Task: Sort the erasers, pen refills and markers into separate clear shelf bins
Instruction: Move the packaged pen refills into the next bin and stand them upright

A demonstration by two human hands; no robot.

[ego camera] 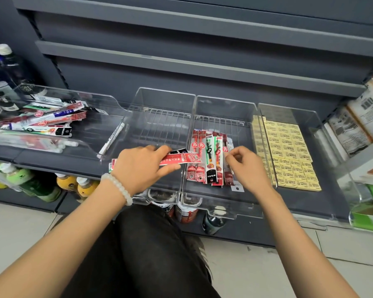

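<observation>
Red refill packet (177,159) mid-frame, pinched in left hand (142,166) fingers, hanging over edge of refill bin (220,203). Right hand (246,166) fingers curled on packs (209,160) lined up inside. Tip imo: lay it parallel, flush with row. Erasers (289,155) sit right, mixed pile (43,119) upper left.

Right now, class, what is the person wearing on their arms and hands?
Both forearms are bare, with no sleeves or gloves showing. The left hand has a bracelet of pale, round, milky-white beads at its wrist. The right hand and its wrist are unadorned.
</observation>
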